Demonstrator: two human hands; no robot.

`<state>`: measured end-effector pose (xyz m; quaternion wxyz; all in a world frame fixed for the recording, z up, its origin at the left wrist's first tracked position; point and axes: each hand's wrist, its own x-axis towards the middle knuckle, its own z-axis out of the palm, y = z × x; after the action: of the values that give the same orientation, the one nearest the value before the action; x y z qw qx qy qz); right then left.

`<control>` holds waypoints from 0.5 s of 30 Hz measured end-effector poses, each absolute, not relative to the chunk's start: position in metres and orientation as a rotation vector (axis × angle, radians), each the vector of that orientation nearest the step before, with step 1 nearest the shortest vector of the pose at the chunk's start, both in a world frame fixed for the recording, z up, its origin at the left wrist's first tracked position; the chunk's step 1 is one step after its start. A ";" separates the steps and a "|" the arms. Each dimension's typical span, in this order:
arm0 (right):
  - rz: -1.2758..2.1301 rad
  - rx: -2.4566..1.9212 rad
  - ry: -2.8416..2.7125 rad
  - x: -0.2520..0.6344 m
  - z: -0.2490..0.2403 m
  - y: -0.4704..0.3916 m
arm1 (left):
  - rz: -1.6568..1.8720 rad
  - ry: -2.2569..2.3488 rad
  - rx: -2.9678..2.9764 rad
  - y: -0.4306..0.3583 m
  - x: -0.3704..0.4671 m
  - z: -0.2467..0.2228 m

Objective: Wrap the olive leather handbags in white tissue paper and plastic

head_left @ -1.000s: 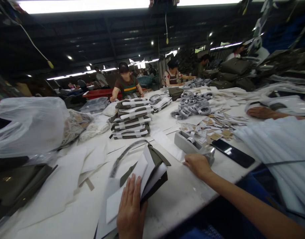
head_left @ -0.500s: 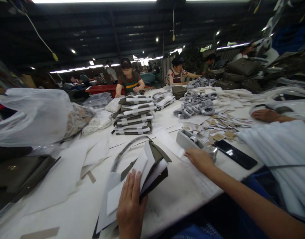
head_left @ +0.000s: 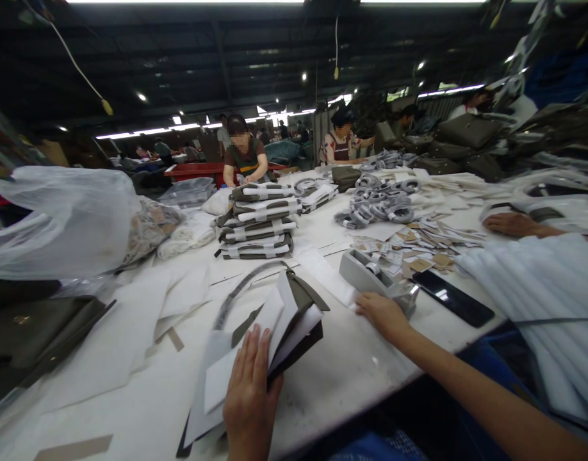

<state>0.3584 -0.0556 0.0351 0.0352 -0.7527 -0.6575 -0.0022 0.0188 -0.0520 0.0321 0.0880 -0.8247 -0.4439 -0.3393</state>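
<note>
My left hand (head_left: 250,390) lies over a dark olive bag (head_left: 306,291) wrapped with white sheets (head_left: 246,358), its fingers pressed together on the sheets and the thumb at the bag's lower edge. The bag's handle, in grey wrapping (head_left: 236,288), arcs up behind it. Near the grey tape dispenser (head_left: 366,272), my right hand (head_left: 380,314) has its fingers closed at the end of a white foam strip (head_left: 327,275) lying on the table.
Stacked wrapped bags (head_left: 260,224) stand ahead. A black phone (head_left: 452,298), cardboard tags (head_left: 419,246), grey rings (head_left: 380,202) and foam sheets (head_left: 539,288) are to the right. Another person's hand (head_left: 515,224) is at far right. A plastic bag (head_left: 82,218) sits left.
My right hand has shifted slightly downward beside the tape dispenser. My left hand stays on the bag. The person across the table leans further forward.
</note>
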 end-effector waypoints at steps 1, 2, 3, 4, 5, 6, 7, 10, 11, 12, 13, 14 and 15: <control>-0.007 -2.314 -2.008 0.359 0.035 -0.056 | -1.009 -1.318 -2.454 -0.052 0.019 0.032; -0.009 -2.317 -1.996 0.359 0.035 -0.056 | -1.007 -1.315 -2.454 -0.052 0.019 0.032; -0.009 -2.319 -1.986 0.359 0.036 -0.056 | -1.005 -1.314 -2.453 -0.052 0.019 0.032; -0.008 -2.319 -1.979 0.359 0.038 -0.056 | -1.003 -1.316 -2.452 -0.052 0.020 0.032; -0.005 -2.316 -1.973 0.359 0.040 -0.056 | -1.006 -1.317 -2.446 -0.051 0.020 0.032; -0.003 -2.311 -1.967 0.358 0.043 -0.055 | -1.005 -1.319 -2.440 -0.051 0.020 0.032; -0.002 -2.302 -1.959 0.358 0.048 -0.055 | -1.007 -1.317 -2.435 -0.051 0.020 0.033; 0.008 -2.241 -1.936 0.350 0.064 -0.058 | -1.016 -1.303 -2.433 -0.052 0.020 0.035; 0.029 -2.207 -1.942 0.345 0.069 -0.060 | -1.015 -1.303 -2.437 -0.052 0.020 0.036; 0.064 -2.170 -1.957 0.339 0.073 -0.063 | -1.012 -1.307 -2.440 -0.052 0.020 0.036; 0.115 -2.131 -1.981 0.332 0.076 -0.067 | -1.010 -1.312 -2.440 -0.052 0.020 0.037; 0.184 -2.092 -2.021 0.325 0.077 -0.072 | -1.006 -1.318 -2.442 -0.052 0.021 0.037; 0.276 -2.046 -2.062 0.318 0.077 -0.076 | -1.004 -1.323 -2.444 -0.052 0.021 0.037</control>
<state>0.3176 -0.0757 0.0766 0.1114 -0.6969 -0.7023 0.0939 0.0210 -0.0519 0.0368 0.0932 -0.8235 -0.4457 -0.3383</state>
